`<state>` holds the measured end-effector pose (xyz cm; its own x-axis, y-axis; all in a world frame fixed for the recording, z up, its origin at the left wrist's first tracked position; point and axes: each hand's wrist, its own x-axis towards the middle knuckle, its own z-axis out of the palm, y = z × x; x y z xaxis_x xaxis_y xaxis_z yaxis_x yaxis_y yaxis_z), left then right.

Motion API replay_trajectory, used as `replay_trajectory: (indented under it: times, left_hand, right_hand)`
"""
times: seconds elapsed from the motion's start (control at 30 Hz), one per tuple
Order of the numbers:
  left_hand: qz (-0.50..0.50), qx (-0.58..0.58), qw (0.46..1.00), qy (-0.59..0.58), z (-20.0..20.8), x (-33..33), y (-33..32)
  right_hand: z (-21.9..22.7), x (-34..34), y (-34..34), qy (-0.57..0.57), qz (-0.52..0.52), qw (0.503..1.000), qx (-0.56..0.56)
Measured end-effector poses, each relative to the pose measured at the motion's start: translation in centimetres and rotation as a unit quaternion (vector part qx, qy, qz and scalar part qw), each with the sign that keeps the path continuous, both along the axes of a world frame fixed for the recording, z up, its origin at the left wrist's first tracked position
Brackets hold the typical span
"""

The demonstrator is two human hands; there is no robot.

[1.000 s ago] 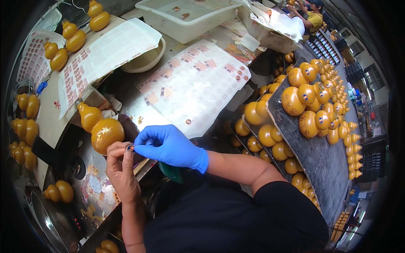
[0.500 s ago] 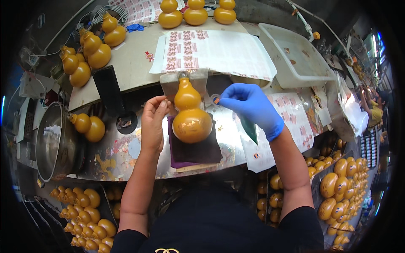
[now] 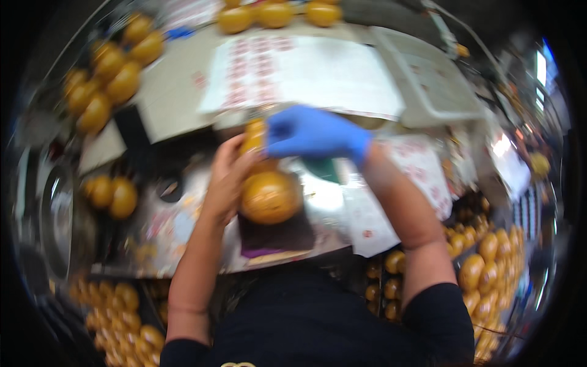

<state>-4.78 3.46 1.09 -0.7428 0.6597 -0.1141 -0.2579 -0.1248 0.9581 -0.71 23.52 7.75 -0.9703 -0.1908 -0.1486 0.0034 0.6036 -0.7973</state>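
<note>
A glossy orange-yellow gourd (image 3: 269, 199) lies on a dark cloth pad (image 3: 276, 233) in front of me, its narrow end pointing away. My left hand (image 3: 227, 174) grips the left side of its upper bulb and waist, fingers bent against it. Over that bulb from the right comes my blue-gloved right hand (image 3: 315, 136), fingertips closed against the gourd. A green pointed piece (image 3: 323, 169) sticks out below the glove, held in the hand. Whether a small round sticker is still under the gloved fingertips is hidden, and motion smears the picture.
Sticker sheets (image 3: 391, 226) lie right of the pad; a large printed sheet (image 3: 318, 73) lies beyond it. A white tub (image 3: 422, 79) stands far right, a metal basin (image 3: 58, 220) far left. Several gourds (image 3: 110, 76) stand at back left; racks of gourds (image 3: 489, 269) flank me below the bench.
My gloved hand has moved left onto the gourd's upper bulb, bringing the round sticker and green piece along. My left hand has closed in against the gourd. The whole view has shifted slightly.
</note>
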Motion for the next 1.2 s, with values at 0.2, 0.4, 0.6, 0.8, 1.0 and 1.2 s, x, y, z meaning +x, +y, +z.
replay_trajectory:
  times: [0.2, 0.4, 0.6, 0.8, 1.0, 1.2]
  left_hand:
    - [0.012, 0.024, 1.000, -0.011, -1.5, -0.6, 0.3]
    - [-0.059, 0.050, 0.997, -0.024, -1.4, -0.6, 0.9]
    - [-0.018, 0.028, 0.999, -0.008, -0.6, -0.2, -0.1]
    - [-0.041, 0.019, 0.999, -0.010, -0.6, -0.2, 1.3]
    - [-0.025, -0.103, 0.994, 0.016, -0.1, -0.8, 0.5]
    - [-0.014, -0.110, 0.993, 0.034, 0.7, -0.2, 0.0]
  right_hand:
    - [-3.4, -0.9, -0.2, 0.093, -0.059, 0.992, -0.069]
    - [-3.0, 3.9, 0.4, 0.248, -0.263, 0.920, -0.152]
    - [-3.3, 11.6, 14.8, 0.460, -0.513, 0.678, -0.256]
    - [-8.6, 30.7, 38.9, 0.357, -0.848, 0.345, -0.184]
    - [-10.9, 37.6, 45.8, 0.303, -0.885, 0.306, -0.173]
    - [-12.3, 36.8, 44.2, 0.179, -0.899, 0.386, 0.101]
